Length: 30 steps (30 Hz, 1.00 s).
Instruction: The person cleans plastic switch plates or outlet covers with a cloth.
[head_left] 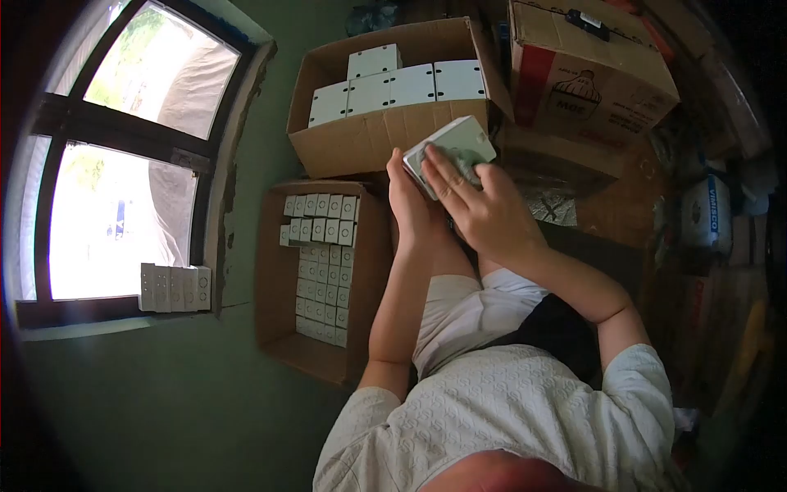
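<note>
A white rectangular box (465, 131) with a grey-green area on its face is held up over my lap. My left hand (408, 201) supports it from the left side and underneath, its fingers closed around that edge and partly hidden. Across the face of the box lie the stretched fingers of my right hand (484, 205), with the thumb close to the lower right edge. Behind it stands an open carton (373, 143) packed with larger white boxes (410, 84). To my left, another open carton (283, 324) contains rows of small white boxes (324, 275) with round marks.
On the windowsill at left stands a row of small white boxes (175, 287). A large printed carton (607, 90) with a dark object (588, 25) on top is at the back right. Farther right are a white-and-blue package (707, 213) and stacked things in shadow.
</note>
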Each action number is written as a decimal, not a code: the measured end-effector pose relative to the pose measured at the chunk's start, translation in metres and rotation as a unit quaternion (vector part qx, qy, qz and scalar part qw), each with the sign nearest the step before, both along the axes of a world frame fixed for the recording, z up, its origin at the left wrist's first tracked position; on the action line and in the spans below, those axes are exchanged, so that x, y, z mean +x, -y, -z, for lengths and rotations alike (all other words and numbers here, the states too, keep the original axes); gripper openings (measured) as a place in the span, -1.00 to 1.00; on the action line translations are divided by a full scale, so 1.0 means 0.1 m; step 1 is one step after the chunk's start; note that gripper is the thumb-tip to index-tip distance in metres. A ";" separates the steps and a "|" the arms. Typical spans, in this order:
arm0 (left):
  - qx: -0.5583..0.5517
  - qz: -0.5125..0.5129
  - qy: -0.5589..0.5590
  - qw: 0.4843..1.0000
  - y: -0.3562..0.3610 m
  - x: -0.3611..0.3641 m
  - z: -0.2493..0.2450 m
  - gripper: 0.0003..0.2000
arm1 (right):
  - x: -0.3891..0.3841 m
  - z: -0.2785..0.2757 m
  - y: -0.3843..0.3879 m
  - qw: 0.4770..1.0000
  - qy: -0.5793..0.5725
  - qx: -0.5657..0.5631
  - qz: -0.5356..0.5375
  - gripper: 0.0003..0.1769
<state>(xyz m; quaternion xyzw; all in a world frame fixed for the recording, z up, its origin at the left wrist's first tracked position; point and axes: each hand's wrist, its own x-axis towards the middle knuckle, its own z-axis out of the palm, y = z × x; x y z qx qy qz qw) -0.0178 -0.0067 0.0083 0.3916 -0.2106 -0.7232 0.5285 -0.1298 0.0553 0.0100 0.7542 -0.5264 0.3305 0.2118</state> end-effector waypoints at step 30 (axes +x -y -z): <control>-0.002 0.117 -0.076 0.990 0.05 0.14 0.29 -0.48 | -0.37 0.42 -0.12 0.995 0.051 0.072 -0.042 -0.37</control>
